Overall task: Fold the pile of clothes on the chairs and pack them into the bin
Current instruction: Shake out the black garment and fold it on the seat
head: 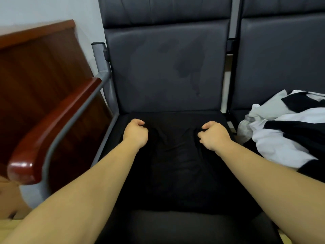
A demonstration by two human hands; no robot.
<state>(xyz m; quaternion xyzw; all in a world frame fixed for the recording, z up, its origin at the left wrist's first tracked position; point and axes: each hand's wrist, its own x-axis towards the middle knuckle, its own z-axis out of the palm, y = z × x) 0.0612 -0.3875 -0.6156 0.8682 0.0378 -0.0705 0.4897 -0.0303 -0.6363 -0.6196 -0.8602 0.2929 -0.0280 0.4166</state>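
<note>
A black garment (175,173) of soft, matte cloth lies spread flat over the seat of a dark grey padded chair (167,67). It covers the seat from the foot of the backrest almost to the front, where a strip of smooth cushion shows. Both bare forearms reach out over it. The left hand (135,133) is curled into a fist near the garment's far left corner, its fingers bunching the cloth. The right hand (213,134) grips the cloth the same way near the far right corner, knuckles up. Shallow creases run in the fabric between and below the two hands. The backrest is leather-like, with stitched panels and a darker, irregular blotch across its middle. On the next chair (281,59) to the right, a pile (281,134) of crumpled clothes lies loose on the seat, white, pale grey and black pieces tangled together, well apart from the spread garment. At the left, a glossy, rounded red-brown wooden armrest (52,129) sits on a curved grey metal tube (70,131). Behind it stands a dark, grained wood panel (35,67) against a pale wall.
</note>
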